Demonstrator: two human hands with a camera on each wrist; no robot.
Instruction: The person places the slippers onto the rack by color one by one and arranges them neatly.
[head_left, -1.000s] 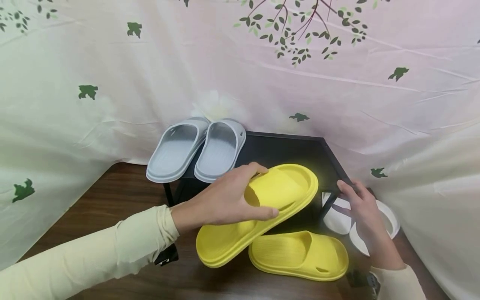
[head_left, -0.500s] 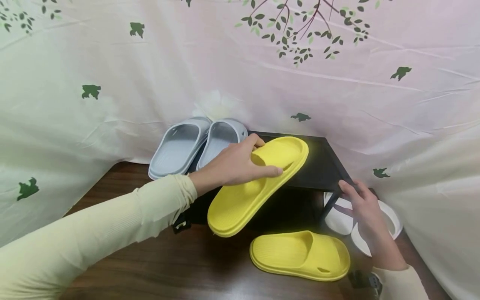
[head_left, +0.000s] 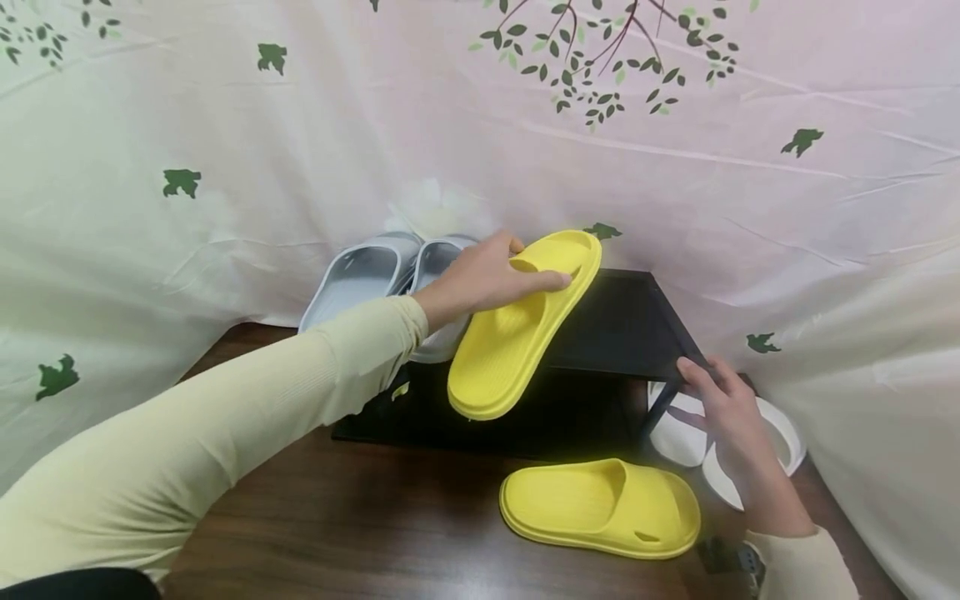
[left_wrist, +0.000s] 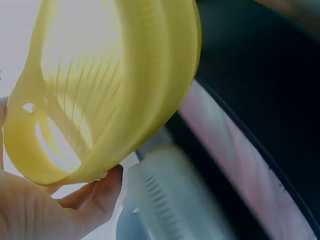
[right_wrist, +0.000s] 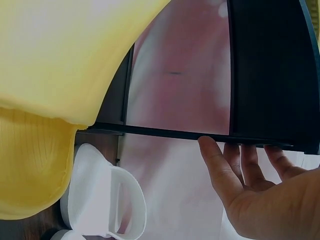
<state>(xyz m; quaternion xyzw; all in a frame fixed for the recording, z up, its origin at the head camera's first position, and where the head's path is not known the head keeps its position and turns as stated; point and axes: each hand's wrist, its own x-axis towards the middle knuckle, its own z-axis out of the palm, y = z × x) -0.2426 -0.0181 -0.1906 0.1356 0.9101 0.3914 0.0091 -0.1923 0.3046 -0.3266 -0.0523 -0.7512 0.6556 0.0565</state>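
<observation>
My left hand point(head_left: 487, 279) grips a yellow slipper point(head_left: 498, 358) by its strap, thumb on the near side. The slipper slants, toe up, in front of the top shelf of a low black shoe rack point(head_left: 622, 325). In the left wrist view, the fingers of the left hand point(left_wrist: 55, 210) are around the strap end of the slipper point(left_wrist: 155, 75). My right hand point(head_left: 738, 425) holds the right edge of the rack; in the right wrist view its fingertips are at the black rail point(right_wrist: 170, 133). Another yellow slipper point(head_left: 570, 500) lies on the floor before the rack.
Two grey slippers point(head_left: 352, 287) stand side by side on the rack's left part, partly hidden by my left arm. White slippers point(head_left: 678, 437) lie beside the rack at the right, partly behind my right hand. A patterned cloth point(head_left: 315, 167) hangs close behind, above the brown floor point(head_left: 337, 525).
My left hand has lifted the yellow slipper up and away from the floor, turning it more upright in front of the top shelf. The right hand stays on the rack's edge.
</observation>
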